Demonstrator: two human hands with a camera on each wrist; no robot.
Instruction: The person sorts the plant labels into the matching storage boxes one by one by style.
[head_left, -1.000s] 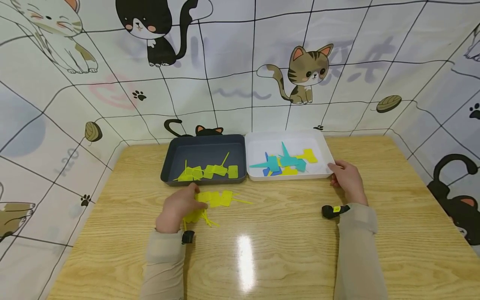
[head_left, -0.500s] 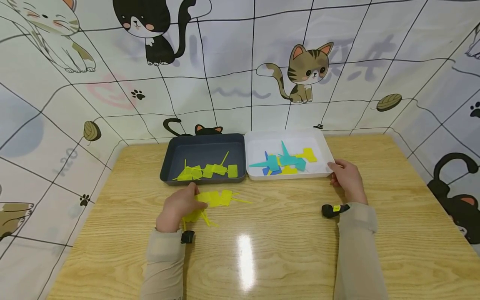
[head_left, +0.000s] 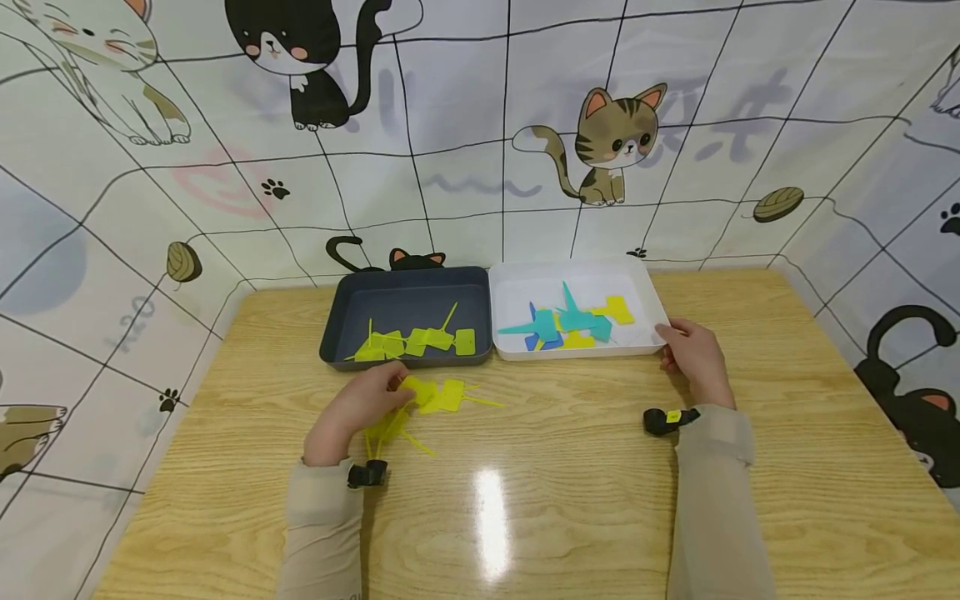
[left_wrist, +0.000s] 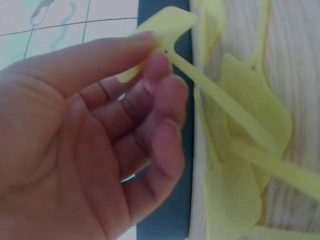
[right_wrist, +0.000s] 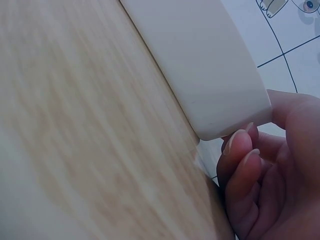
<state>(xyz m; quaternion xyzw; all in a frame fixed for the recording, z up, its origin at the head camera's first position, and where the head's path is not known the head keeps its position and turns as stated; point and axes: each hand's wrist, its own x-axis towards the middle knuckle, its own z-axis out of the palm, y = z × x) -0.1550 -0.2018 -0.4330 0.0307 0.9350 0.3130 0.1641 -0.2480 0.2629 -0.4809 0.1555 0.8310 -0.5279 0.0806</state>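
My left hand (head_left: 360,408) pinches the head of one yellow T-shaped plant label (left_wrist: 175,22) between thumb and fingertips, just in front of the dark grey tray (head_left: 412,296). From the pinch, its stem slants across other yellow plant labels (left_wrist: 257,100) lying on the table beside the hand. At the right, my right hand (head_left: 697,362) grips the near right corner of the white tray (right_wrist: 210,70), thumb at the rim and fingers curled below it. Several yellow labels (head_left: 429,341) lie along the near side inside the dark tray.
Inside the white tray are teal labels (head_left: 577,319), blue labels (head_left: 551,343) and yellow labels (head_left: 619,310). Both trays stand side by side against a cat-patterned wall covering (head_left: 465,192) at the back of the wooden table (head_left: 570,483).
The left hand has turned and shifted slightly, and now lifts one yellow plant label from the pile; the labels beneath it have moved a little. The right hand keeps its place at the white tray.
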